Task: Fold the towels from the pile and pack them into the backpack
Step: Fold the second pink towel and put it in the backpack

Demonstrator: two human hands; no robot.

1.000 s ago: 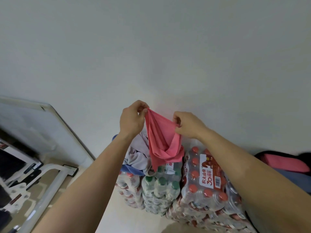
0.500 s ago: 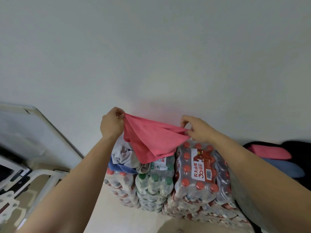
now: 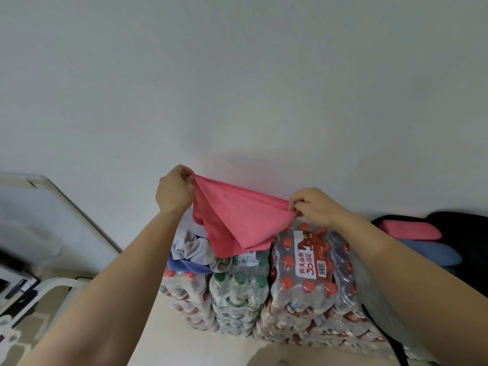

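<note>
fingers [image 3: 186, 177] of the left hand [image 3: 174, 191] are curled tight on one upper corner of a pink towel [image 3: 237, 220], held in the air before a pale wall. below that hand, the pile [image 3: 190, 249] of crumpled grey and blue towels sits on shrink-wrapped packs of bottled water [image 3: 303, 276]. the right hand [image 3: 314, 207] pinches the opposite corner, thumb and fingers closed on the bunched edge, so the top hem runs nearly taut between the two grips.

the cloth looks light, soft and limp, with no stiffness of its own. its matte nap should not slip from a pinch, and nothing about it seems fragile. the corners or the top hem are the likely places to hold it, kept stretched so any fold falls straight.

it is plain coral pink, creases fanning from each pinch. overlapping layers hang to a point in front of the bottle tops; whether it touches them cannot be told.

at far right a black backpack [image 3: 464, 225] lies open, a folded pink towel [image 3: 412, 229] and a blue one [image 3: 433, 253] already inside.
</note>
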